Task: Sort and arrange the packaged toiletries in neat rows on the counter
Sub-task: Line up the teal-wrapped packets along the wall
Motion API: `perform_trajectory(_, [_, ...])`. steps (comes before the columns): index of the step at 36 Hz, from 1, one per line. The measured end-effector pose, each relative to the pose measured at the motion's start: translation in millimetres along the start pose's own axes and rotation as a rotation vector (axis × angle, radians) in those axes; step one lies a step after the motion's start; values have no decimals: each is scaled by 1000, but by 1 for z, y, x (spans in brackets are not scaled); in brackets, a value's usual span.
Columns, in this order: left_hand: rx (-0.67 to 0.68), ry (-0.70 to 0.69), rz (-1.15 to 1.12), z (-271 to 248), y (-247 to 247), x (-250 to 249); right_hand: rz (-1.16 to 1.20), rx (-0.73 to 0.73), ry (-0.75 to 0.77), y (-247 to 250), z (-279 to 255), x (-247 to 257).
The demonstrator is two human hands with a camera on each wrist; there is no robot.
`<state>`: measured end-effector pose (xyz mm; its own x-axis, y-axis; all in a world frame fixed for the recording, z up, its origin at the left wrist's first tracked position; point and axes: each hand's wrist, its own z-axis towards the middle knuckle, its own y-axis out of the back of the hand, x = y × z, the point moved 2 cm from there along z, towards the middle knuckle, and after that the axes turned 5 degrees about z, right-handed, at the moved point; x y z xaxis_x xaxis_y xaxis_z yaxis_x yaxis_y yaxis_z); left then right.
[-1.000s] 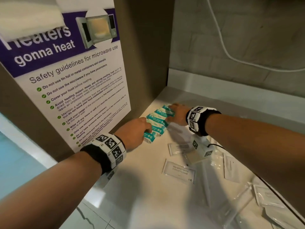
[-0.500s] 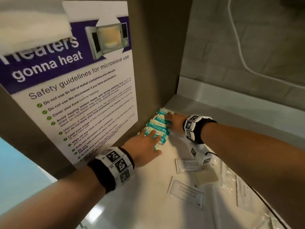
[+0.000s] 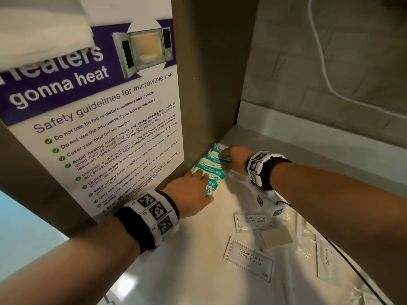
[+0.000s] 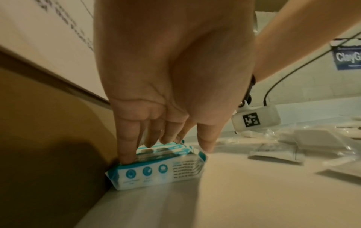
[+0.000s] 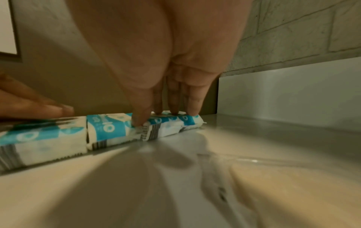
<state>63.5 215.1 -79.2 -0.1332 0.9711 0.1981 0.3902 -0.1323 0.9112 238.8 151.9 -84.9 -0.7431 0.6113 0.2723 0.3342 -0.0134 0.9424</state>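
Several teal-and-white packets [image 3: 210, 167] lie side by side in a row along the brown side panel on the white counter [image 3: 176, 271]. My left hand [image 3: 201, 176] rests flat on the near end of the row, its straight fingers [image 4: 128, 152] pressing the nearest packet [image 4: 156, 172]. My right hand [image 3: 226, 156] lies on the far end, with fingertips [image 5: 138, 120] pressing down on the far packets [image 5: 168, 126]. Neither hand grips anything. Two white "shampoo with conditioner" sachets [image 3: 248, 257] [image 3: 253, 221] lie loose on the counter nearer to me.
A brown side panel [image 3: 211, 84] with a microwave safety poster [image 3: 99, 128] bounds the counter on the left; a grey brick wall [image 3: 330, 73] stands behind. Clear plastic packets [image 3: 308, 249], a beige square [image 3: 278, 237] and a white sachet [image 3: 328, 260] are scattered at the right.
Both hands have slid towards the side panel with the teal packets, closing the row up against it. The left hand has flattened onto the near packets.
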Motion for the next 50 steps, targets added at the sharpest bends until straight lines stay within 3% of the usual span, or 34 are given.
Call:
perform_trajectory(5, [29,-181,274,-8,3,0,-41,70,60,7,1,2])
perform_trajectory(7, [6,-171,254,-7,4,1,-69,46,76,8,1,1])
perform_trajectory(11, [-76,-48,-47,-6,6,5,-97,58,78,5,0,3])
perform_trajectory(14, [-78,-15,-139,-5,7,5,-129,73,68,5,4,5])
perform_trajectory(22, [-127,-38,-137,-4,6,9,-117,16,210,6,-6,23])
perform_trajectory(25, [-128,-36,-149,-8,4,9,-140,75,265,5,-16,34])
perform_trajectory(37, [-101,-5,-244,-9,-3,14,-173,184,208,-4,-25,42])
perform_trajectory(42, [-96,-8,-184,-8,-1,13,-157,216,173,-5,-26,40])
perform_trajectory(50, [-245,-60,-198,-24,9,8,-127,108,211,8,-58,36])
